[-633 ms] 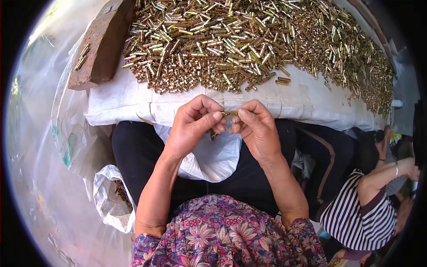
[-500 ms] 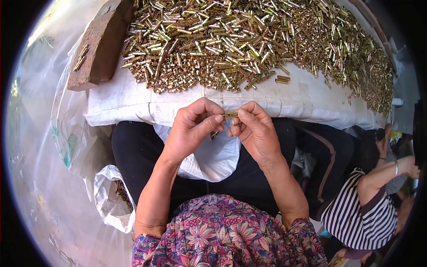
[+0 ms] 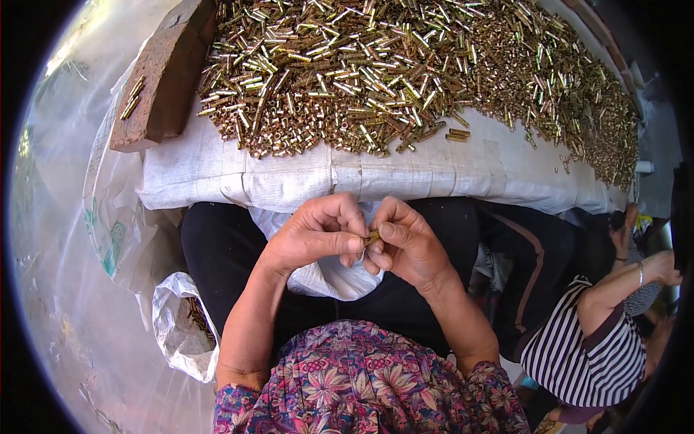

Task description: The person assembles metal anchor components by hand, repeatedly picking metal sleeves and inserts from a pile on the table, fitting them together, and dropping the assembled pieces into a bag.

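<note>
Above my lap, both hands come together on a small brass-coloured metal sleeve (image 3: 372, 236). My left hand (image 3: 312, 233) pinches its left end between thumb and fingers. The thumb and fingertips of my right hand (image 3: 413, 247) close on its other end. Most of the sleeve is covered by the fingers, so its detail cannot be made out. Under the hands a white woven sheet (image 3: 336, 281) lies across my lap. Beyond them, a big pile of similar sleeves and short rings (image 3: 347, 79) covers the white cloth-covered work surface (image 3: 289, 177).
A brick-coloured block (image 3: 160, 87) with a few sleeves on top borders the pile at left. Two loose sleeves (image 3: 457, 135) lie at its near edge. A white sack (image 3: 173, 347) with metal pieces stands left of my legs. At right sits a person in a striped shirt (image 3: 585, 347).
Both hands have come down toward my lap and drawn closer together around the sleeve. A second metal piece that showed below my left hand is no longer visible.
</note>
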`<action>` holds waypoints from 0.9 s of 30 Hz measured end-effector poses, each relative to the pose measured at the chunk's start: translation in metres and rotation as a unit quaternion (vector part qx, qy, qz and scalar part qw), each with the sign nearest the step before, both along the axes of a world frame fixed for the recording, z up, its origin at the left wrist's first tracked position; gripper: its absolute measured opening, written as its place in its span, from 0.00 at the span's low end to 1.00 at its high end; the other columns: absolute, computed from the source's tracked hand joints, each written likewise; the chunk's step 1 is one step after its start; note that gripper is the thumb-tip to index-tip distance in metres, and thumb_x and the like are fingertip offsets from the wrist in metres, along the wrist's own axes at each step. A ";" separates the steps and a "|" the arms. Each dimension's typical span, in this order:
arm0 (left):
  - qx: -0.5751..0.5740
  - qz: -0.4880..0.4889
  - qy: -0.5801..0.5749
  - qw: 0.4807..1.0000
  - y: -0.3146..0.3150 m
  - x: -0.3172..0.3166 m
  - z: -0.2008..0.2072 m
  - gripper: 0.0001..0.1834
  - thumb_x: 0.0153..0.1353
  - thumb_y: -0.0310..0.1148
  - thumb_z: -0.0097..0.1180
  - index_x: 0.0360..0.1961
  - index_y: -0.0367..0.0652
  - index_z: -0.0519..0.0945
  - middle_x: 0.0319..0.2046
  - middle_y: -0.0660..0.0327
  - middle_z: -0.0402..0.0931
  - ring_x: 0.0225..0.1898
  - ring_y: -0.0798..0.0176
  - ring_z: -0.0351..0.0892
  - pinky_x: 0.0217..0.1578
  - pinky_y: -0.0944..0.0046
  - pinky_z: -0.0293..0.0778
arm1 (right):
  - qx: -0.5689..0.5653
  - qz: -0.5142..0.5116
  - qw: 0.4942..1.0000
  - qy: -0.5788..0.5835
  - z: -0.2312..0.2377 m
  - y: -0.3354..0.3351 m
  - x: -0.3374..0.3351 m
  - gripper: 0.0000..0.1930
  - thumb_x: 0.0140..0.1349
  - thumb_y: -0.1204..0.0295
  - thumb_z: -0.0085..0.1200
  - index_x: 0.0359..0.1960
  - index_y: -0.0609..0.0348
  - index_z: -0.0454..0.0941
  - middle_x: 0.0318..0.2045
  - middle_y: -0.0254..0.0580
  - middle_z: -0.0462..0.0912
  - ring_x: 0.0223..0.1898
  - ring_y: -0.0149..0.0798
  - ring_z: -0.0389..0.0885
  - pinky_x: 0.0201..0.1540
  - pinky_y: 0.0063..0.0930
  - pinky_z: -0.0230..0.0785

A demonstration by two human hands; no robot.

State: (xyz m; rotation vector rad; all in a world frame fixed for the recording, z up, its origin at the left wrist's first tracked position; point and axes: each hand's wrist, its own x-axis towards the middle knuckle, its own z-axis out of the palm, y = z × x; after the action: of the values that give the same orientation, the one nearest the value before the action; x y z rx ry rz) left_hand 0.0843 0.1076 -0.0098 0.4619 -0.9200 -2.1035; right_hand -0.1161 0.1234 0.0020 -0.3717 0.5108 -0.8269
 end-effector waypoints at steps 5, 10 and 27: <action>0.012 -0.002 -0.043 0.999 -0.005 0.009 0.011 0.08 0.59 0.29 0.64 0.35 0.39 0.77 0.28 0.64 0.79 0.25 0.74 0.76 0.28 0.73 0.73 | -0.027 -0.005 1.000 0.012 0.001 -0.002 0.003 0.08 0.68 0.68 0.54 0.36 0.60 0.71 0.26 0.39 0.78 0.23 0.30 0.75 0.31 0.29 0.73; -0.055 0.150 -0.267 0.950 -0.026 0.028 0.012 0.07 0.60 0.29 0.63 0.35 0.38 0.79 0.27 0.68 0.78 0.29 0.77 0.76 0.28 0.74 0.69 | -0.375 -0.024 0.858 0.350 -0.001 -0.025 -0.011 0.08 0.67 0.70 0.55 0.36 0.64 0.75 0.29 0.38 0.80 0.27 0.27 0.78 0.34 0.24 0.71; -0.324 0.233 -0.676 0.619 -0.060 -0.014 0.002 0.10 0.54 0.35 0.63 0.33 0.42 0.77 0.30 0.54 0.80 0.31 0.48 0.81 0.32 0.52 0.73 | -0.601 0.060 0.424 0.674 0.018 -0.124 0.016 0.14 0.53 0.77 0.56 0.43 0.57 0.76 0.30 0.50 0.78 0.35 0.56 0.78 0.39 0.49 0.70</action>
State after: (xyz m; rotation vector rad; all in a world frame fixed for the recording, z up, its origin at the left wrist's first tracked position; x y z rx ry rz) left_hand 0.0700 0.0480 -0.0075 1.7168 -1.9442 -0.4947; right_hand -0.1000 -0.0010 0.0195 -2.5650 1.2874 -0.4175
